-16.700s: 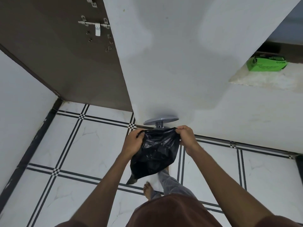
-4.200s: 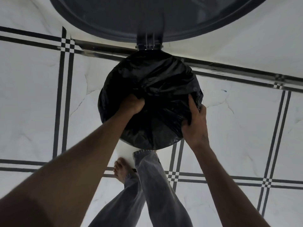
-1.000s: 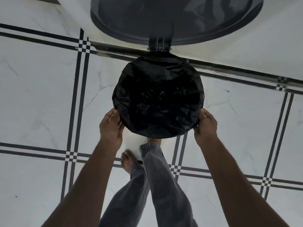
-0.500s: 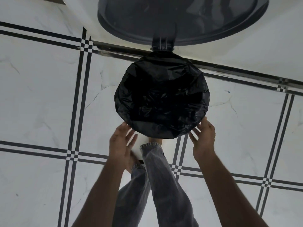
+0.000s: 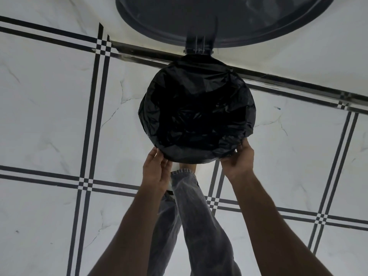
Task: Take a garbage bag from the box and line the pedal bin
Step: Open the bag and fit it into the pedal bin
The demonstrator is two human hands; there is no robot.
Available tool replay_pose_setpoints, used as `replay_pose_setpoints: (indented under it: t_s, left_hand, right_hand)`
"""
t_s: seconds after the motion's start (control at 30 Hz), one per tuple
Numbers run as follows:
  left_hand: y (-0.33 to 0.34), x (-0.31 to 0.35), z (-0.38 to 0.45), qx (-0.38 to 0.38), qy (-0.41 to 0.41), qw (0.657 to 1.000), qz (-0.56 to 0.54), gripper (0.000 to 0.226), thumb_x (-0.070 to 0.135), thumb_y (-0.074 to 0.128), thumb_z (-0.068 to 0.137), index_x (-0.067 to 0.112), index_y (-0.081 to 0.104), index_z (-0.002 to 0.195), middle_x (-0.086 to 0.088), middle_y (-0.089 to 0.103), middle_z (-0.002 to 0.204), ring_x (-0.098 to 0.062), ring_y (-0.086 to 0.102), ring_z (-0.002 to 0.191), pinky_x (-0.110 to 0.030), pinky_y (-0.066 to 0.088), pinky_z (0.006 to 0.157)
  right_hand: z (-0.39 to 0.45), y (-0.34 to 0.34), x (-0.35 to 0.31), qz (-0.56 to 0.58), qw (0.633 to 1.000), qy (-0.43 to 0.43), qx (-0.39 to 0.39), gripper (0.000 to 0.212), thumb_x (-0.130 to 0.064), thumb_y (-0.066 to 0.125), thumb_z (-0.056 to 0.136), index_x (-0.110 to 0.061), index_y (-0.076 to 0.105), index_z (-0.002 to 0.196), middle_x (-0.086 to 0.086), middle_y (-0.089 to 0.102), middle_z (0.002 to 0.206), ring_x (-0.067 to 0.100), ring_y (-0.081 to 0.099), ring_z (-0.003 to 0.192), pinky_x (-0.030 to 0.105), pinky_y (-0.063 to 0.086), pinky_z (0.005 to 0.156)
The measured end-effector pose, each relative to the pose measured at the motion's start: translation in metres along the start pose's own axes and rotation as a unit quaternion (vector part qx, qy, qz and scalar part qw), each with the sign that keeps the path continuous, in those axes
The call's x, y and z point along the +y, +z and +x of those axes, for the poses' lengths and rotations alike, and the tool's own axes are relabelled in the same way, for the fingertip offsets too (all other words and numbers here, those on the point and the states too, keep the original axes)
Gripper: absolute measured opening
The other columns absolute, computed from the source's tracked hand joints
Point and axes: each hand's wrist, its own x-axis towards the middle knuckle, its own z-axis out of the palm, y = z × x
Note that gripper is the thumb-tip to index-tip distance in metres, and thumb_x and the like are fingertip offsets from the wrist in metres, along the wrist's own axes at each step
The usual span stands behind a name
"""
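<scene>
A black garbage bag is spread over the round mouth of the pedal bin, its edge folded over the rim all around. The bin's dark lid stands raised behind it on its hinge. My left hand touches the bag's near-left edge with fingers curled under the rim. At the near-right edge, my right hand pinches the bag's fold. A white patch of the bin's body shows just below the bag. The bag box is out of view.
My leg in grey jeans reaches to the bin's foot, with my toes under its front. White marble floor tiles with black lines lie all around. A white wall rises right behind the bin.
Both hands slid from the bin's sides toward its near edge over the last second, and they now grip the bag's fold there. The bag stays stretched over the rim.
</scene>
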Motion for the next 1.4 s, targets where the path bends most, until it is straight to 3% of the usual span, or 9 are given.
replay_pose_setpoints:
  t_s: [0.07, 0.17, 0.33, 0.53, 0.63, 0.97, 1.13, 1.27, 1.4]
  left_hand:
    - [0.003, -0.002, 0.0, -0.003, 0.004, 1.0, -0.003, 0.021, 0.006, 0.048, 0.1, 0.01, 0.064, 0.113, -0.004, 0.071, 0.107, -0.01, 0.071, 0.093, -0.022, 0.058, 0.078]
    - [-0.002, -0.005, -0.002, -0.019, -0.013, 1.0, -0.017, 0.019, 0.015, 0.046, 0.103, 0.015, 0.062, 0.112, -0.003, 0.068, 0.113, -0.016, 0.066, 0.104, -0.033, 0.057, 0.086]
    - [-0.004, -0.008, -0.005, -0.034, -0.025, 0.998, -0.054, 0.024, 0.023, 0.04, 0.104, 0.02, 0.061, 0.116, -0.003, 0.068, 0.12, -0.019, 0.064, 0.11, -0.04, 0.053, 0.082]
    - [-0.004, -0.011, -0.012, 0.008, -0.052, 0.984, -0.17, 0.05, 0.047, 0.041, 0.101, 0.005, 0.058, 0.123, -0.014, 0.065, 0.121, -0.029, 0.065, 0.11, -0.039, 0.06, 0.079]
    - [-0.002, -0.012, -0.012, 0.001, -0.052, 0.983, -0.177, 0.066, 0.06, 0.037, 0.097, 0.006, 0.057, 0.129, -0.013, 0.063, 0.131, -0.029, 0.06, 0.122, -0.041, 0.051, 0.099]
    - [-0.013, 0.0, -0.003, 0.001, -0.034, 0.999, 0.018, 0.067, 0.065, 0.021, 0.097, 0.016, 0.062, 0.116, -0.005, 0.067, 0.119, -0.023, 0.059, 0.114, -0.041, 0.041, 0.104]
    - [-0.02, 0.024, 0.006, 0.153, 0.082, 0.982, 0.079, 0.036, 0.036, 0.04, 0.102, 0.014, 0.065, 0.088, -0.001, 0.065, 0.09, -0.022, 0.06, 0.099, -0.028, 0.051, 0.084]
    - [-0.003, 0.051, 0.002, 0.034, 0.11, 0.992, 0.054, 0.04, 0.039, 0.036, 0.103, 0.012, 0.066, 0.107, -0.003, 0.068, 0.102, -0.019, 0.064, 0.097, -0.031, 0.052, 0.09]
    - [0.015, 0.057, -0.001, 0.017, 0.1, 0.992, 0.08, 0.048, 0.046, 0.033, 0.102, 0.011, 0.064, 0.112, -0.004, 0.067, 0.109, -0.02, 0.063, 0.1, -0.033, 0.052, 0.086]
  right_hand:
    - [-0.002, -0.006, 0.0, 0.038, 0.999, 0.011, 0.009, 0.031, -0.044, 0.061, 0.094, -0.016, 0.061, 0.081, -0.001, 0.046, 0.078, 0.016, 0.051, 0.074, 0.03, 0.043, 0.093]
    - [-0.012, -0.016, 0.002, 0.056, 0.998, 0.032, -0.001, 0.041, -0.051, 0.057, 0.094, -0.011, 0.062, 0.097, 0.003, 0.062, 0.087, 0.019, 0.064, 0.086, 0.031, 0.055, 0.082]
    - [-0.017, -0.024, 0.005, 0.074, 0.996, 0.051, -0.028, 0.054, -0.057, 0.053, 0.092, -0.01, 0.06, 0.119, 0.008, 0.071, 0.105, 0.029, 0.065, 0.111, 0.049, 0.048, 0.103]
    - [-0.009, -0.019, 0.007, 0.106, 0.993, 0.051, -0.012, 0.054, -0.058, 0.056, 0.09, -0.009, 0.058, 0.112, 0.009, 0.064, 0.102, 0.029, 0.058, 0.118, 0.047, 0.05, 0.101]
    - [-0.009, -0.02, 0.01, 0.096, 0.994, 0.041, -0.011, 0.056, -0.059, 0.049, 0.094, -0.008, 0.059, 0.114, 0.011, 0.072, 0.1, 0.029, 0.069, 0.106, 0.043, 0.056, 0.093]
    - [0.003, -0.022, -0.002, -0.021, 0.999, 0.041, -0.002, 0.055, -0.065, 0.039, 0.096, -0.015, 0.061, 0.091, -0.001, 0.057, 0.068, 0.015, 0.053, 0.06, 0.027, 0.045, 0.066]
    - [0.007, -0.018, -0.028, 0.024, 0.999, -0.011, 0.031, 0.051, -0.056, 0.051, 0.093, -0.009, 0.063, 0.11, 0.007, 0.064, 0.101, 0.022, 0.062, 0.09, 0.033, 0.047, 0.096]
    - [0.002, -0.002, -0.044, 0.019, 0.999, -0.019, -0.023, 0.053, -0.056, 0.049, 0.093, -0.008, 0.064, 0.106, 0.007, 0.07, 0.097, 0.022, 0.062, 0.092, 0.034, 0.043, 0.104]
    - [0.002, 0.004, -0.046, -0.003, 1.0, -0.015, -0.012, 0.051, -0.056, 0.048, 0.094, -0.008, 0.062, 0.101, 0.007, 0.067, 0.095, 0.023, 0.058, 0.092, 0.032, 0.044, 0.098]
